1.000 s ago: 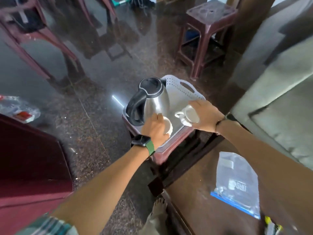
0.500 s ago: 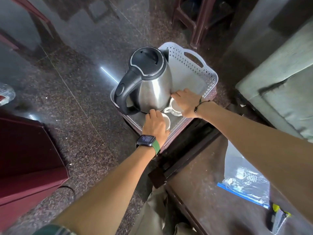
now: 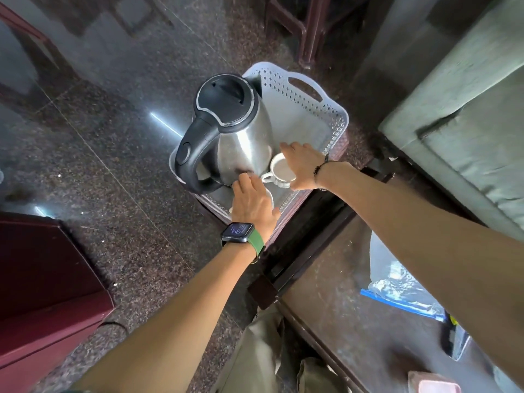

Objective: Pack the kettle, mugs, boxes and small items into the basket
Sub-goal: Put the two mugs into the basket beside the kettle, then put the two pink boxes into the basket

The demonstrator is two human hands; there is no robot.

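- Down on a dark maroon stool (image 3: pixel 286 219) sits a white perforated basket (image 3: pixel 317 109), and the steel kettle (image 3: pixel 241 137) stands upright inside it at its left end, black lid up and black handle (image 3: pixel 192 154) pointing toward the near-left corner.
- Just right of the kettle's base, a white mug (image 3: pixel 280 173) stands upright on the basket floor, its handle turned toward the left hand; its mouth is open to the camera.
- The right hand (image 3: pixel 303 165) lies over the far and right side of that mug with fingers spread and loosened, touching or nearly touching its rim; whether it truly holds the mug cannot be told.
- A dark beaded bracelet (image 3: pixel 320 168) circles the right wrist.
- The left hand (image 3: pixel 252 202) rests palm-down over a second white mug (image 3: pixel 269 198), of which only a sliver of rim shows by the thumb side; the fingers reach to the kettle's base, flat rather than clenched, and the grip underneath is hidden.
- A smartwatch with a green strap (image 3: pixel 241 232) sits on the left wrist.
- The far right part of the basket floor is bare.
- On the dark table (image 3: pixel 340 321) at lower right lies a clear zip bag with a blue edge (image 3: pixel 397 287), well apart from the basket.
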